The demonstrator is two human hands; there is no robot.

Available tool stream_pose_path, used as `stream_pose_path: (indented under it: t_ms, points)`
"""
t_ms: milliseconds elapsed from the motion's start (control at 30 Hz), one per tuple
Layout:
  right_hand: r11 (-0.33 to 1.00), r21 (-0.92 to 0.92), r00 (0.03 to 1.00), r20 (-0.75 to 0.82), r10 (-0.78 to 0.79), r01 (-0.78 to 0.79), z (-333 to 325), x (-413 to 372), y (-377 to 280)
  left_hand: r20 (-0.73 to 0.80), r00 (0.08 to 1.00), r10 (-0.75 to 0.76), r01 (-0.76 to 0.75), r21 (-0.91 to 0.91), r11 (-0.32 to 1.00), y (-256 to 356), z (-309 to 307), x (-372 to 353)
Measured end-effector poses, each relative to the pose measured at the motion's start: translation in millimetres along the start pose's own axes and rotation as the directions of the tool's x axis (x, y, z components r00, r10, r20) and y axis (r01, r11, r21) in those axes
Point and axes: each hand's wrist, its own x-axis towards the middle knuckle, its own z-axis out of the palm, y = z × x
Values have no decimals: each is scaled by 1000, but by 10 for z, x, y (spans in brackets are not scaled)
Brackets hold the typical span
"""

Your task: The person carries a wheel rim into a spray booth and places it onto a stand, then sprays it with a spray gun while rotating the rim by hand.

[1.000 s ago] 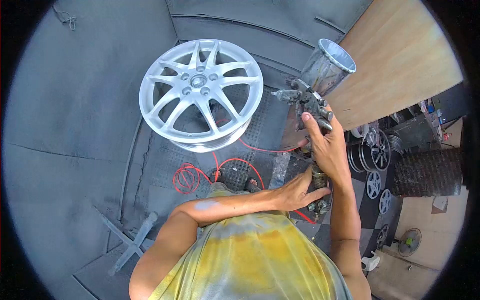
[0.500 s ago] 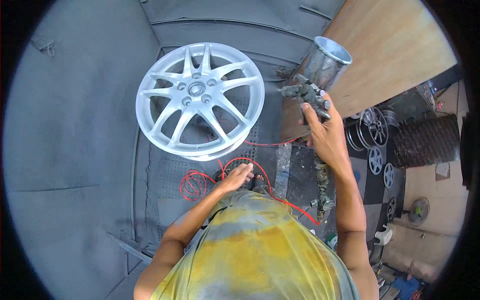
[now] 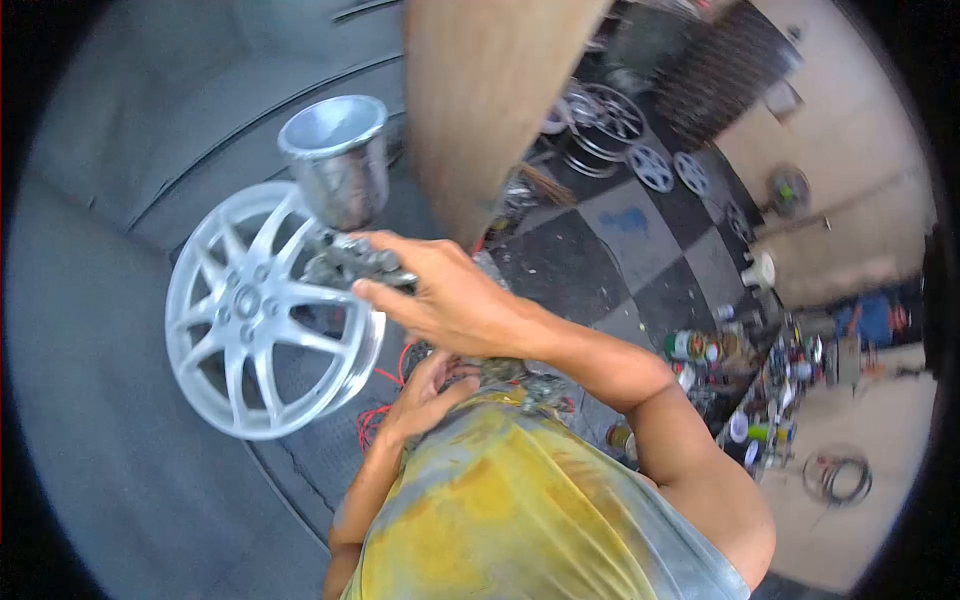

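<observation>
My right hand (image 3: 440,290) is wrapped round the handle of a spray gun (image 3: 350,262), blurred by motion. A shiny metal cup (image 3: 345,180) sits on top of the gun. Behind and to the left stands a silver alloy wheel (image 3: 248,300); in this view the gun overlaps its right edge. Close to my waist, my left hand (image 3: 430,395) is empty, its fingers loosely bent and apart. Below my right wrist, a dirty metal fitting (image 3: 545,390) shows partly. Some red hose (image 3: 370,425) lies beneath the left forearm.
Grey booth walls (image 3: 90,330) enclose the left side. A wooden panel (image 3: 480,100) rises beyond the gun. Farther right are several wheels (image 3: 650,168) on a checkered floor (image 3: 640,235), a fan (image 3: 788,190), and a cluttered bench (image 3: 780,380). A person in blue (image 3: 872,322) is at far right.
The view has swung right, bringing more of the workshop into sight. My right hand has carried the spray gun across in front of me, and my left hand has drawn closer to my waist.
</observation>
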Motion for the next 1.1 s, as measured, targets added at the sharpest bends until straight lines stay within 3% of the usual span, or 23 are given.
stream_pose_path:
  t_ms: [33,67,233,300,333,367,467,567,633,667,700,733,767,800,833,933,967,1100]
  points:
    - [990,49,991,29,128,-130,-30,-6,-83,20,999,36,-36,-24,999,149,76,-7]
    - [991,-13,986,-98,-132,131,54,22,181,20,997,79,-78,-47,996,254,149,9]
    - [952,-82,924,-232,-305,293,107,99,418,-69,997,26,-22,69,997,408,253,144]
    - [918,-153,876,-276,-395,366,103,124,484,-77,989,123,-119,54,991,400,333,215]
    - [928,-137,882,-287,-373,347,103,118,482,8,1000,-22,21,72,997,423,245,193]
    - [920,-162,872,-298,-389,356,110,124,504,0,1000,18,-18,89,996,398,230,179]
    - [915,-170,870,-288,-400,365,77,90,535,2,991,134,-133,104,986,284,252,252]
    - [922,-218,917,-171,-360,321,-123,-120,495,-73,976,207,-204,44,978,242,341,340]
    - [893,-327,936,-66,-347,308,-501,-333,586,-11,973,232,-232,-4,973,304,414,446]
    - [969,-248,998,-55,-40,25,-794,-496,671,7,968,249,-249,-25,968,353,422,506]
    - [948,-197,966,-106,235,-252,-1124,-679,790,25,963,267,-266,-46,963,383,406,508]
    - [861,-274,898,-235,372,-428,-1478,-857,1106,13,964,267,-266,-51,963,379,387,502]
    - [687,-334,760,-371,534,-646,-1902,-1032,1262,-4,960,281,-280,-49,959,387,371,506]
    - [508,-281,572,-536,621,-814,-2375,-1157,1551,-20,956,294,-295,-46,954,398,370,514]
    - [533,-295,572,-661,486,-793,-2912,-1446,2163,-21,952,304,-305,-42,951,415,359,534]
    - [355,-212,383,-754,534,-911,-3766,-1767,2619,-46,950,309,-312,-67,948,401,398,526]
    - [353,10,212,-784,583,-936,-3841,-1727,2531,-39,949,313,-315,-66,947,393,388,534]
    - [384,14,222,-797,562,-923,-3991,-1618,2705,-49,951,304,-307,-56,950,381,396,513]
